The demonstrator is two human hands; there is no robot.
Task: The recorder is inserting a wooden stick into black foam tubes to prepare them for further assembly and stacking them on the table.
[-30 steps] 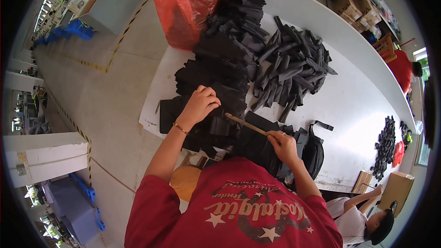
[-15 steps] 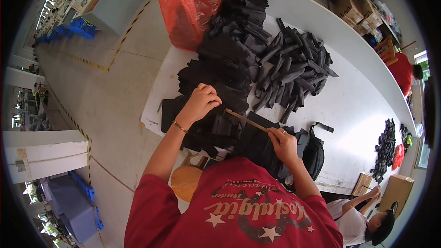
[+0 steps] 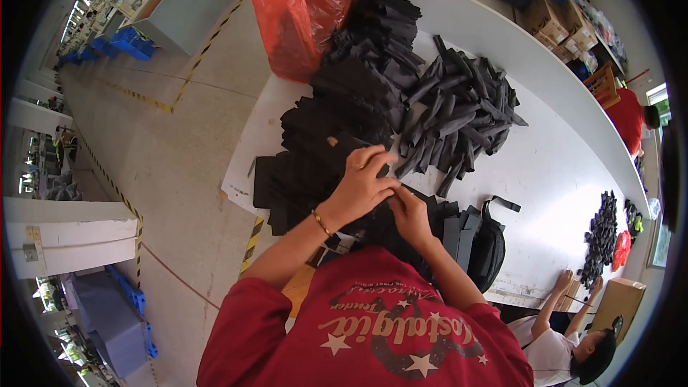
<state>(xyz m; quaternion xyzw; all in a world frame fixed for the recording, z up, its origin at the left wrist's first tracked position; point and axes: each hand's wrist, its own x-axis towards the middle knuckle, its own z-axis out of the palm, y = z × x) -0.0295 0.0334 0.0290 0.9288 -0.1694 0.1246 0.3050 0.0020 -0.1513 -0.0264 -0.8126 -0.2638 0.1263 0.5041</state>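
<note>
My left hand point(image 3: 364, 185) and my right hand point(image 3: 411, 216) meet over the near end of the black fabric pile. The left fingers are bent, with thumb and fingertips at the right fingertips. My right hand is pinched closed; whatever lies between the fingers of both hands is hidden. Under and beyond them spread stacked black fabric pieces point(image 3: 351, 93). To their right is a heap of narrow black folded strips point(image 3: 459, 104). A small tan spot point(image 3: 332, 142) shows on the fabric beyond my left hand. The thin tan stick is out of sight.
A red plastic bag point(image 3: 287, 29) stands at the table's far left. Flat black pieces point(image 3: 459, 233) and a black strapped item point(image 3: 491, 244) lie right of my right hand. A co-worker point(image 3: 552, 337) reaches toward another black heap point(image 3: 600, 240). A stool point(image 3: 297, 287) is below the table edge.
My left hand has moved right and nearer, meeting my right hand, which moved slightly left. The tan stick my right hand held has gone from view. The co-worker's hands have spread apart.
</note>
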